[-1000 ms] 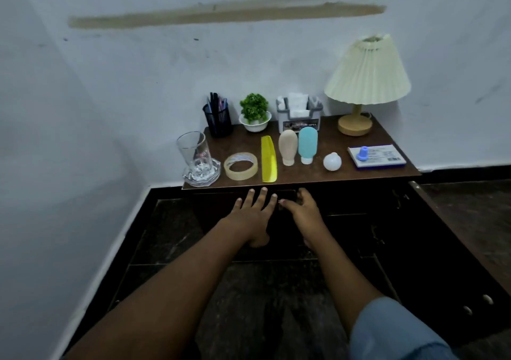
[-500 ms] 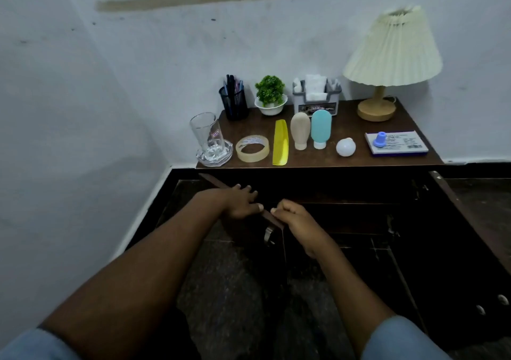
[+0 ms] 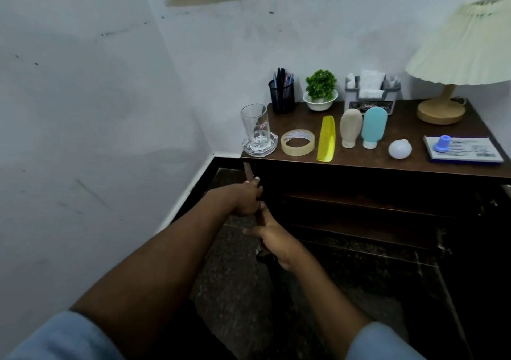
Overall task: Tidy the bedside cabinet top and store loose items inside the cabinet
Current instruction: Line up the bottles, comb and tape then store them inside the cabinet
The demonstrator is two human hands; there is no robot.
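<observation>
The dark wooden bedside cabinet [image 3: 359,166] stands against the wall with its left door [image 3: 249,170] swung out toward me, seen edge-on. My left hand [image 3: 247,198] grips the door's top edge. My right hand [image 3: 272,238] rests flat against the door lower down, by its handle. On top lie a tape roll [image 3: 297,142], a yellow comb [image 3: 326,138], a beige bottle [image 3: 350,127], a blue bottle [image 3: 373,126], a white ball [image 3: 399,149] and a flat box [image 3: 464,149] with a blue cap [image 3: 443,144]. Dark shelves show inside.
A glass [image 3: 255,127] in a glass dish sits at the top's left corner. At the back stand a pen cup [image 3: 282,95], a small plant [image 3: 320,88], a tissue organiser [image 3: 370,94] and a lamp [image 3: 453,63]. The right door [image 3: 475,263] hangs open. A wall is close on the left.
Both hands went from the closed door fronts to the left door, which has swung fully open toward me. My view has shifted left and nearer.
</observation>
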